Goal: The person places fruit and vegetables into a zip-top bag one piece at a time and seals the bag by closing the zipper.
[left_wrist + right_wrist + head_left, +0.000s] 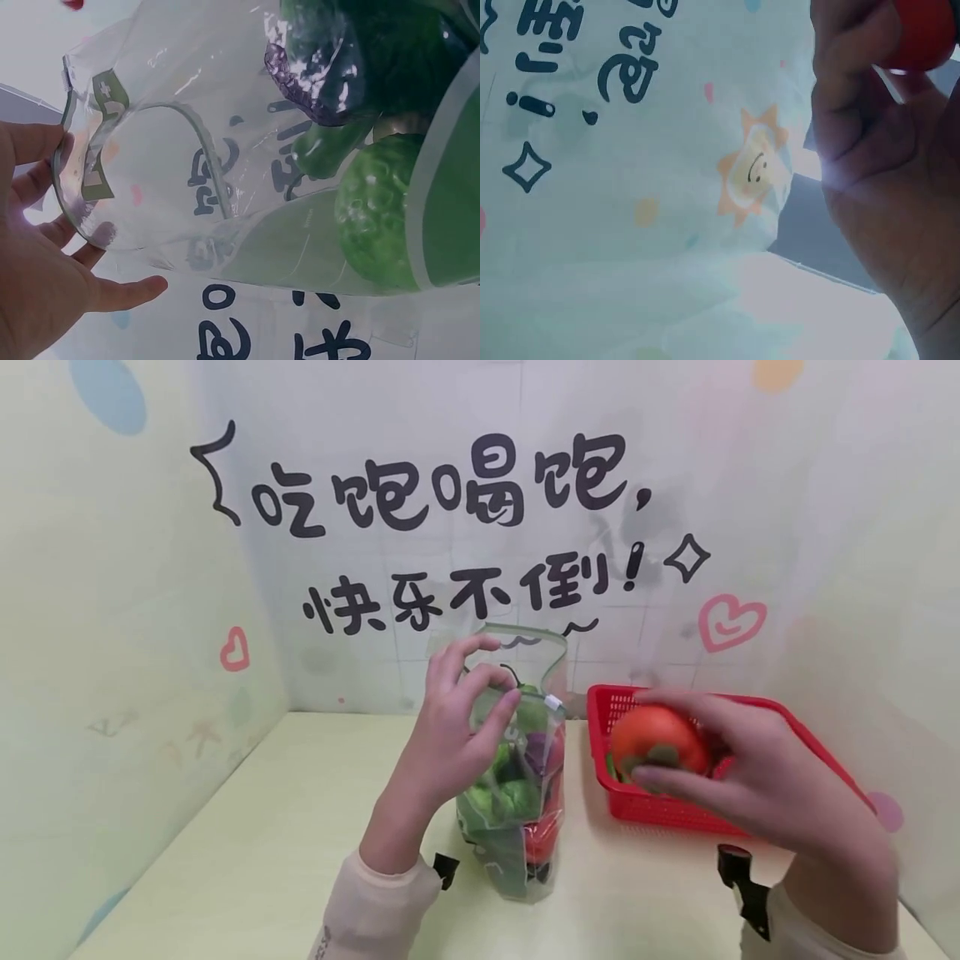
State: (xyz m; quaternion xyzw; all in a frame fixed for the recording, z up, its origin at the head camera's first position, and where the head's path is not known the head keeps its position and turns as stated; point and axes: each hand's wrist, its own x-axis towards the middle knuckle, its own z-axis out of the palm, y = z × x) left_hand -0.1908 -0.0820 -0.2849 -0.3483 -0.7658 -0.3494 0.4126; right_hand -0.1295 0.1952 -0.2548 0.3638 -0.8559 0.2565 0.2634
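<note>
A clear bag (512,839) with green trim and a white slider stands upright on the table. Through its film show a green pepper (517,800), a purple item (542,752), a red item (542,837) and a bumpy green fruit (379,214). My left hand (461,731) holds the bag's mouth wide, fingers at the rim and thumb stretched alongside. Between thumb and fingers, my right hand (757,768) grips an orange-red persimmon (648,733) with a broad grey-green leaf cap. It is held in front of a red basket (622,802), right of the bag.
The basket has perforated sides, and something green (611,768) shows inside near its left wall. A pale table (300,827) lies under everything. Behind and at both sides hang light walls (360,410) with black lettering and coloured shapes. Both wrists wear black camera mounts.
</note>
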